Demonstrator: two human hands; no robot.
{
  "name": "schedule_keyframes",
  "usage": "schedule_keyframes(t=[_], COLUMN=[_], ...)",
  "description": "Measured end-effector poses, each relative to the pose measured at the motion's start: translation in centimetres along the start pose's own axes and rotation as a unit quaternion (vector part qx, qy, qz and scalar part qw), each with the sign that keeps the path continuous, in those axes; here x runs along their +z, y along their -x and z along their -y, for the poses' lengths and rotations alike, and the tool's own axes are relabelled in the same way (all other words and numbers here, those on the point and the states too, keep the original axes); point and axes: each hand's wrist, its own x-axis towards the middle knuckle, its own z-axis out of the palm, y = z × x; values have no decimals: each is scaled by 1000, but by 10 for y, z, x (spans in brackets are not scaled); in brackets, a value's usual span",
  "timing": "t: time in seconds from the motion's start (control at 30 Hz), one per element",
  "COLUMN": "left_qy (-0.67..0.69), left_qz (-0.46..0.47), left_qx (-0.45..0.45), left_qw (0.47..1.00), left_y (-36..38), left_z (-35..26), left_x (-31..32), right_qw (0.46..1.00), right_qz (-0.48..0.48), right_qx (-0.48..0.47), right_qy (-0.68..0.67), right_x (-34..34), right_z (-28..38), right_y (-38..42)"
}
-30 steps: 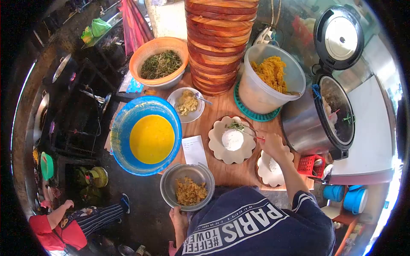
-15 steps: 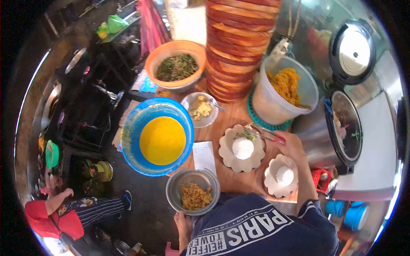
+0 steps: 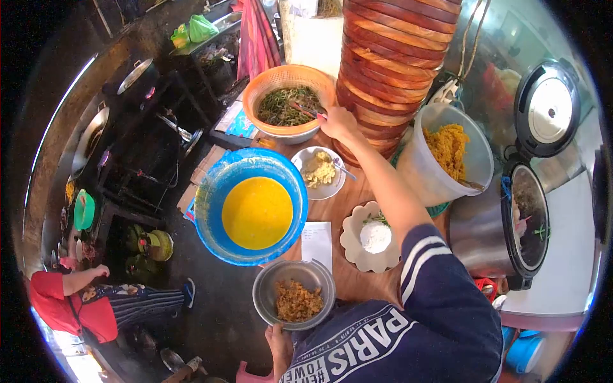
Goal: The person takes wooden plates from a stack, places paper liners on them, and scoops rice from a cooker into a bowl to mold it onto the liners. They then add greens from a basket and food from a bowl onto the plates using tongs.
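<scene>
Two bare hands are working at the wooden surface (image 3: 345,284). The right hand (image 3: 339,125) is reaching across it, its grip clenching the tongs (image 3: 305,110), whose tips are dipping into chopped greens (image 3: 281,103). These greens are lying in an orange colander (image 3: 254,96), which is sitting in a pale bowl at the far edge. The left hand (image 3: 280,345) is grasping the near rim of a metal bowl (image 3: 261,293), and brown crumbly food (image 3: 298,301) is lying inside.

Between the hands, a blue basin (image 3: 207,207) is holding yellow liquid (image 3: 257,212); a white dish (image 3: 329,190) with a spoon and pale yellow food is standing to its right. Under the right forearm, a scalloped plate (image 3: 351,246) is carrying a white rice mound (image 3: 375,237) with a few greens beside it. A written sheet of paper (image 3: 317,242) is lying near the metal bowl. Beyond, a tall wooden stack (image 3: 396,64) is rising beside a translucent tub (image 3: 421,156) of orange-yellow food. Further left, another person (image 3: 70,303) in red is standing apart.
</scene>
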Motion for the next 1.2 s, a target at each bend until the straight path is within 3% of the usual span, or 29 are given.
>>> schedule_keyframes(t=[0.07,0.13,0.2,0.23,0.3,0.37,0.43,0.5,0.53,0.6,0.73,0.83,0.9,0.93,1.03,1.1,1.13,1.2], left_qy=[91,79,56,22,-11,-118,-174,-83,-86,12,-26,-3,-6,-20,-28,-23,-43,-62], left_qz=[12,11,15,6,0,19,33,32,37,60,94,68,51,38,21,20,30,40], left_qx=[18,14,2,-3,-10,59,98,3,3,3,15,25,25,12,-6,-14,38,88], left_qw=[996,997,998,1000,1000,991,979,996,996,998,995,997,998,999,999,999,998,993], left_y=[5,1,3,2,-1,-4,-12,-16,-16,-17,-16,-12,-9,-8,1,1,-4,-3], left_z=[2,8,10,9,10,15,17,18,18,16,11,16,21,24,22,28,37,41], left_x=[5,4,-3,-3,-2,-3,0,3,8,21,30,32,26,22,23,22,18,18], right_qw=[999,995,984,957,963,950,977,988,988,991,993,989,974,973,976,985,985,984], right_qz=[50,70,-46,-150,-75,20,52,122,118,91,26,29,190,192,171,96,99,-16], right_qx=[8,-67,-173,-238,-209,-92,-15,-6,-2,-61,-80,-144,-48,-51,-101,-114,-113,-176], right_qy=[14,-36,-22,-63,-151,-298,-204,-97,-96,-78,-85,8,117,117,88,88,90,18], right_x=[19,25,22,23,-33,-38,-36,5,17,34,68,71,71,69,77,99,94,84], right_z=[6,4,-9,-24,-36,-82,-124,-189,-199,-207,-201,-190,-182,-181,-195,-214,-211,-202], right_y=[-20,-20,-4,7,69,123,175,208,218,229,225,214,212,212,218,220,220,215])
